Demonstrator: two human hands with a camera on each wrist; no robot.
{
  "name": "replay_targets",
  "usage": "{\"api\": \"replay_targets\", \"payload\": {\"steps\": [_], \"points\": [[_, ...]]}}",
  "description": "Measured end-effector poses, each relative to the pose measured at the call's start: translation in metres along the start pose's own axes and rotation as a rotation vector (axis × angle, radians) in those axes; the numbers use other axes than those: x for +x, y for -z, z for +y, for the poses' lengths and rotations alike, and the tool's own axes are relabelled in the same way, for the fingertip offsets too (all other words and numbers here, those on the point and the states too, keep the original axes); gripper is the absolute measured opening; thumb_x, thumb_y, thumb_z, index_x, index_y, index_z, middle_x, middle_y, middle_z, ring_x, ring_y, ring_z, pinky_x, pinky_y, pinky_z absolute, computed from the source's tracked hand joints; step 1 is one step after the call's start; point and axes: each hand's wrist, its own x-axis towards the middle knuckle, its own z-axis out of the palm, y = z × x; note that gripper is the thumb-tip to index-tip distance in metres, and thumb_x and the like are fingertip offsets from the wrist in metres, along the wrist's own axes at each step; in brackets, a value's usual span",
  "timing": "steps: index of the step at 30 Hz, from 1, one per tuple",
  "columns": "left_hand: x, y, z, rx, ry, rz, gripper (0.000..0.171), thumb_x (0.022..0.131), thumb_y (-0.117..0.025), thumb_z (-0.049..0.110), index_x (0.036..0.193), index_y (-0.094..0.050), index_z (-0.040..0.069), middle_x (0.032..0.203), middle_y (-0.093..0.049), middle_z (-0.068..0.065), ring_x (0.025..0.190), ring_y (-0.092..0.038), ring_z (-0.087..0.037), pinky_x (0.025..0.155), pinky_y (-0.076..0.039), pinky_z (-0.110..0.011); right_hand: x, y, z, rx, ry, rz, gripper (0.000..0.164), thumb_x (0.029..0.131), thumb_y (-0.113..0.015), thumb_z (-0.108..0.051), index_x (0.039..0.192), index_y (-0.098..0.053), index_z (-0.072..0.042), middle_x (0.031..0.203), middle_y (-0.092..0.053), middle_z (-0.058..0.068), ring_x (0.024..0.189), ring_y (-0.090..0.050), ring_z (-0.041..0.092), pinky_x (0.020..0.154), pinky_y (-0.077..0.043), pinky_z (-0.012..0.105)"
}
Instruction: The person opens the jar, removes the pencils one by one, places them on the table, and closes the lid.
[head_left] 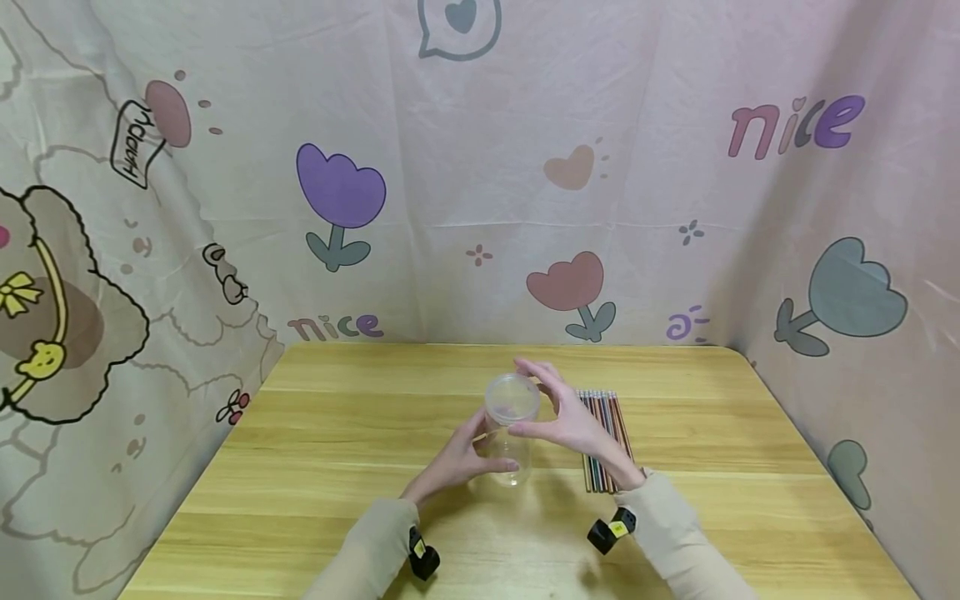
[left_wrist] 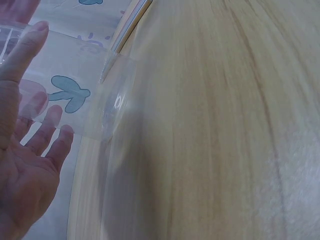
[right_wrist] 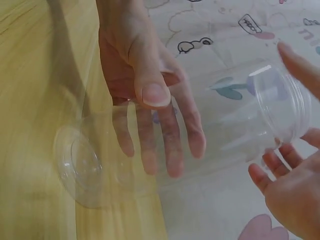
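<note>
A clear plastic jar (head_left: 514, 454) with a clear round lid (head_left: 512, 398) stands upright in front of me. My left hand (head_left: 459, 457) holds its body from the left, thumb across the front and fingers behind; they show through the plastic in the right wrist view. Around the top is my right hand (head_left: 564, 417), thumb and fingers spread on either side of the lid, fingertips right at the rim. In the right wrist view, the jar's base (right_wrist: 80, 165) lies toward the table and the right fingers (right_wrist: 280, 162) are loosely bent beside the rim.
Several coloured pencils (head_left: 600, 433) lie side by side on the wooden table (head_left: 315, 467), right of the jar and partly behind my right wrist. A printed cloth (head_left: 465, 167) hangs behind the table's far edge and along both sides. Black wrist cameras (head_left: 423, 558) sit at the sleeves.
</note>
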Motion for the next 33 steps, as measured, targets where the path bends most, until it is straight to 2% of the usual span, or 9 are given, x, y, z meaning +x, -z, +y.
{"api": "replay_targets", "payload": {"steps": [6,9,12,15,18,22,26,29,33], "points": [[-0.001,0.0,0.001,0.004,0.001,-0.005,0.095,0.082,-0.084,0.016,0.158,-0.027,0.026,0.16,-0.041,-0.009,0.148,-0.038,-0.032,0.121,-0.035,-0.056,-0.002,0.006,0.001,0.148,0.002,-0.107,0.082,0.089,-0.071,-0.001,0.158,-0.027,-0.005,0.164,-0.032,0.014,0.152,-0.029,0.031,0.121,-0.029,0.017],[-0.001,0.0,0.002,0.001,0.002,-0.005,0.096,0.082,-0.084,0.015,0.158,-0.027,0.028,0.159,-0.041,-0.008,0.148,-0.039,-0.032,0.121,-0.036,-0.056,-0.001,0.008,0.003,0.182,0.013,-0.125,0.081,0.09,-0.069,0.001,0.159,-0.027,-0.008,0.162,-0.036,0.017,0.15,-0.034,0.029,0.121,-0.031,0.018],[0.0,0.0,0.002,-0.006,-0.002,-0.006,0.097,0.082,-0.084,0.015,0.159,-0.026,0.027,0.159,-0.042,-0.01,0.148,-0.039,-0.032,0.121,-0.035,-0.056,-0.001,0.006,0.004,0.164,0.03,-0.093,0.081,0.088,-0.071,0.002,0.157,-0.031,-0.01,0.155,-0.044,0.02,0.143,-0.044,0.025,0.119,-0.035,0.02],[0.0,0.0,0.002,-0.006,0.005,-0.002,0.096,0.082,-0.084,0.014,0.158,-0.027,0.026,0.159,-0.042,-0.01,0.148,-0.039,-0.032,0.121,-0.035,-0.056,0.0,0.003,0.004,0.081,0.043,-0.038,0.084,0.084,-0.077,-0.001,0.156,-0.034,-0.012,0.148,-0.049,0.02,0.136,-0.048,0.024,0.118,-0.038,0.027],[0.0,0.0,0.002,0.0,0.014,0.002,0.096,0.081,-0.085,0.015,0.158,-0.028,0.026,0.159,-0.043,-0.009,0.148,-0.039,-0.031,0.121,-0.035,-0.055,0.001,0.001,0.002,-0.016,0.04,-0.005,0.091,0.08,-0.083,-0.005,0.156,-0.034,-0.014,0.141,-0.048,0.018,0.132,-0.047,0.027,0.12,-0.038,0.042],[0.0,0.0,0.002,0.009,0.009,0.0,0.095,0.082,-0.084,0.015,0.158,-0.028,0.026,0.159,-0.043,-0.009,0.148,-0.039,-0.032,0.121,-0.035,-0.057,0.0,0.002,-0.001,-0.023,0.003,-0.029,0.094,0.081,-0.083,-0.009,0.158,-0.03,-0.019,0.153,-0.04,0.012,0.138,-0.041,0.032,0.12,-0.031,0.06],[0.0,-0.001,0.002,0.007,0.01,-0.005,0.096,0.083,-0.084,0.016,0.158,-0.027,0.029,0.159,-0.042,-0.008,0.148,-0.038,-0.032,0.121,-0.036,-0.057,0.0,0.007,-0.002,0.05,-0.012,-0.094,0.087,0.088,-0.076,-0.007,0.159,-0.027,-0.018,0.165,-0.03,0.009,0.147,-0.035,0.036,0.122,-0.025,0.063],[0.0,-0.001,0.002,0.001,0.014,-0.004,0.097,0.082,-0.084,0.016,0.159,-0.026,0.03,0.159,-0.041,-0.008,0.148,-0.039,-0.032,0.12,-0.036,-0.056,0.0,0.01,-0.001,0.096,0.0,-0.137,0.083,0.089,-0.071,-0.002,0.159,-0.027,-0.013,0.164,-0.033,0.013,0.149,-0.033,0.033,0.123,-0.023,0.063],[0.0,-0.001,0.003,-0.007,0.012,-0.002,0.097,0.082,-0.084,0.015,0.158,-0.026,0.031,0.159,-0.042,-0.008,0.147,-0.04,-0.032,0.12,-0.037,-0.056,0.0,0.011,0.001,0.117,0.002,-0.137,0.081,0.088,-0.072,0.001,0.157,-0.031,-0.01,0.159,-0.04,0.016,0.143,-0.042,0.023,0.123,-0.026,0.059]]}}
